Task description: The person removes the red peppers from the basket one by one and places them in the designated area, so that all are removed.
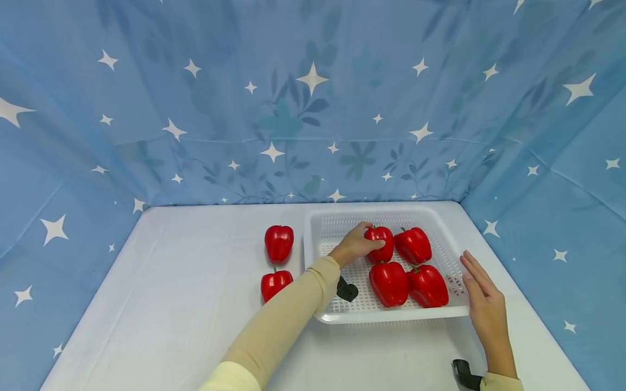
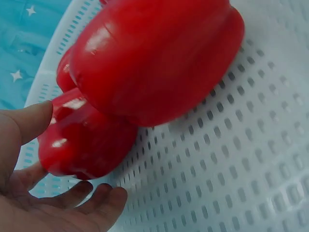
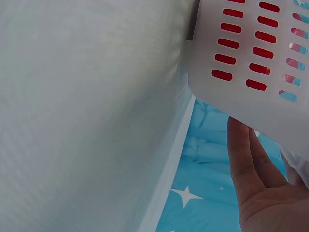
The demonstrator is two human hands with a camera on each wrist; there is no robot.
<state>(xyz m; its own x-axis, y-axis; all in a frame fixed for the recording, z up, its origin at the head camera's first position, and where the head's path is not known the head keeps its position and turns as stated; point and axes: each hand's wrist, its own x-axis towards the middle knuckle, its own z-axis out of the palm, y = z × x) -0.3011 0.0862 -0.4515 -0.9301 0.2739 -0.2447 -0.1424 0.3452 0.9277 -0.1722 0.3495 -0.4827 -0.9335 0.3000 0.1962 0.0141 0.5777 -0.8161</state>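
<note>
A white perforated basket [image 1: 391, 316] holds several red bell peppers, among them a front-left one [image 1: 388, 283], a front-right one [image 1: 427, 286] and a back-right one [image 1: 413, 245]. My left hand [image 1: 353, 245] reaches into it and grips the back-left bell pepper [image 1: 386, 251]. In the left wrist view, thumb and index finger lie against opposite sides of that pepper [image 2: 87, 140], while the other fingers curl loosely below. My right hand [image 1: 489, 304] rests with fairly straight fingers against the basket's right side. In the right wrist view its fingertips touch the basket wall [image 3: 231, 99] from outside.
Two more red bell peppers, one behind [image 1: 279, 244] and one in front [image 1: 276, 284], lie on the white table [image 1: 161, 304] left of the basket. A blue star-patterned curtain [image 1: 293, 136] encloses the back and sides. Dark straps sit at both wrists.
</note>
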